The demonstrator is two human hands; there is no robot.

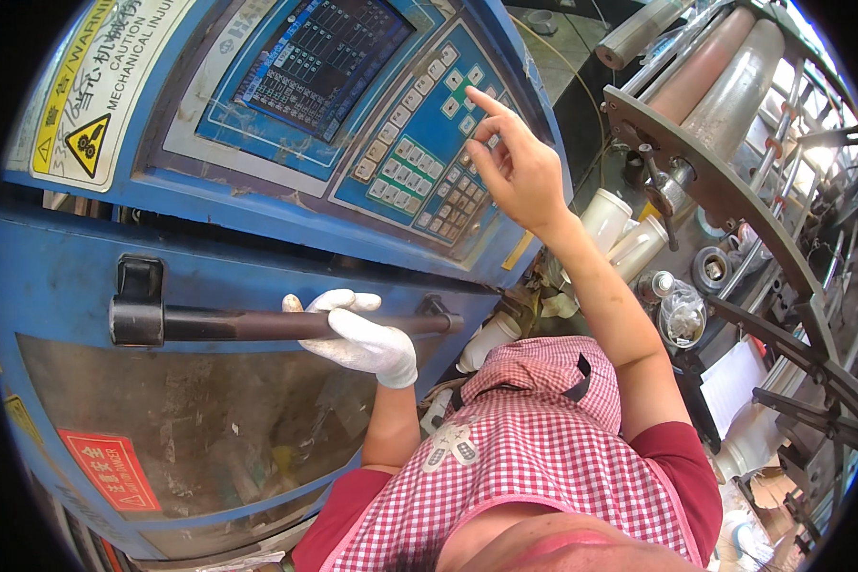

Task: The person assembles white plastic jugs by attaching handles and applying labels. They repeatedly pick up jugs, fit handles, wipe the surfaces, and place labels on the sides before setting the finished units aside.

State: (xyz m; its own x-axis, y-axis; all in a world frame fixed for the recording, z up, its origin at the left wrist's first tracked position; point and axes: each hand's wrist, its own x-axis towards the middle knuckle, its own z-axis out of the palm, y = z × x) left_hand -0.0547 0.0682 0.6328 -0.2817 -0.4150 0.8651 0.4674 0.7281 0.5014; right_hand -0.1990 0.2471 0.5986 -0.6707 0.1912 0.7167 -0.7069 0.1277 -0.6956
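My left hand (pixel 370 345), in a white glove, is closed around the dark bar handle (pixel 234 325) of a blue machine door (pixel 76 286). The thumb lies on the near side of the bar, the fingertips beyond it. My bare right hand (pixel 522 172) is raised over the machine's button keypad (pixel 405 173), its index finger stretched toward the upper keys. The fingertip looks at or very near a key; contact is hard to tell. Its other fingers are loosely bent and apart, holding nothing. Left of the keypad, a dark screen (pixel 324 59) shows rows of text.
Below the handle is a smudged door window (pixel 191 419), with a red warning label (pixel 110 469) at its left. Metal bars and a curved frame plate (pixel 725 191) stand at the right. White cylindrical containers (pixel 605 217) and a bag-lined tub (pixel 683 316) sit beyond my right forearm.
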